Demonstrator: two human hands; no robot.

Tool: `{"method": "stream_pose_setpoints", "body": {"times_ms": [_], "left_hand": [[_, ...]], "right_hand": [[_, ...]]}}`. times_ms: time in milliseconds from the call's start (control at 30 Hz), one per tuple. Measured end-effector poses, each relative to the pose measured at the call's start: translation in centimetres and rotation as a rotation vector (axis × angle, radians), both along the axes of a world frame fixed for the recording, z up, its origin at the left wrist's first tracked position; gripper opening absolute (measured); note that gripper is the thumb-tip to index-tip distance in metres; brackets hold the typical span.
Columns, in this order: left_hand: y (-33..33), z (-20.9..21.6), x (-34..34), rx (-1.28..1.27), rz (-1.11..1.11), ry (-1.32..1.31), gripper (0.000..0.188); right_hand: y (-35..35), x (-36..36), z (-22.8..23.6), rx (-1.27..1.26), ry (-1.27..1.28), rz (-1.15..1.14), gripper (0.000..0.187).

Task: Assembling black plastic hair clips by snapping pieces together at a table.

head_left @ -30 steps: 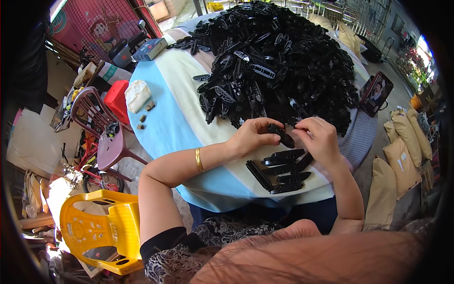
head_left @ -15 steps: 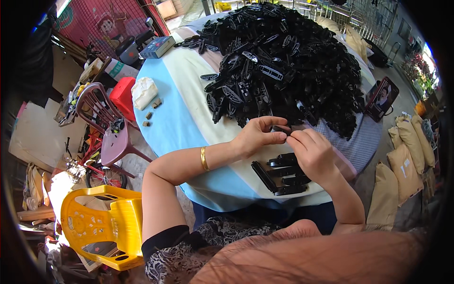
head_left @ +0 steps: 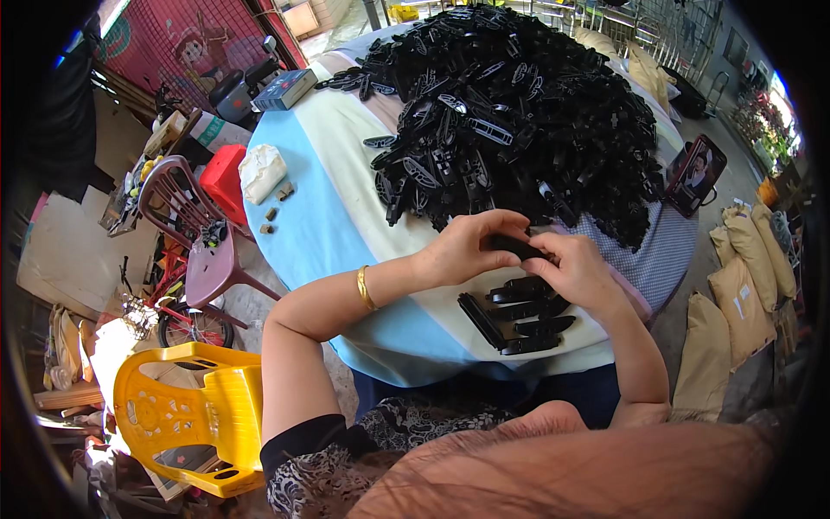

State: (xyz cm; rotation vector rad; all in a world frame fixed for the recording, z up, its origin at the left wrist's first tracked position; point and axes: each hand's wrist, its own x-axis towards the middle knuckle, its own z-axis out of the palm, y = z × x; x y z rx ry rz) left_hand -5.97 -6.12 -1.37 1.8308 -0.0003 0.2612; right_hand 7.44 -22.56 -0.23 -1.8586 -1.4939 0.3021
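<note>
Between my two hands, over the near part of the table, is a black oblong piece (head_left: 517, 247), seemingly of plastic. My left hand (head_left: 471, 248) closes its thumb and fingers on the piece's left end. At the other end, my right hand (head_left: 572, 266) pinches it with thumb and fingers. Just below my hands, several similar black oblong pieces (head_left: 519, 310) lie on the cloth, most side by side and one slanted at their left. Beyond my hands rises a large heap of black pieces (head_left: 510, 112), some showing pale outlines.
A striped cloth (head_left: 337, 216) covers the round table. On it are a blue box (head_left: 285, 89), a crumpled white bag (head_left: 262, 171) and a propped phone (head_left: 697, 176). A yellow chair (head_left: 233, 406) and a purple chair (head_left: 212, 268) stand left; sacks (head_left: 741, 298) stand right.
The black piece shows more between my hands. My right hand has turned and its fingers have shifted along the piece; my left hand has moved slightly left.
</note>
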Motion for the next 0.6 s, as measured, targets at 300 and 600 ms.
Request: {"method": "stream_pose_setpoints", "body": {"times_ms": [300,600], "left_hand": [[5.0,0.9,0.8,1.257,0.306,-0.290,0.037],[3.1,1.5,1.0,0.778,0.283,-0.514,0.038]], "right_hand": [[0.6,0.5,0.2,-0.129,0.133,0.062,0.020],[1.0,1.6,-1.4,0.195,-0.390,-0.036,0.017]]}}
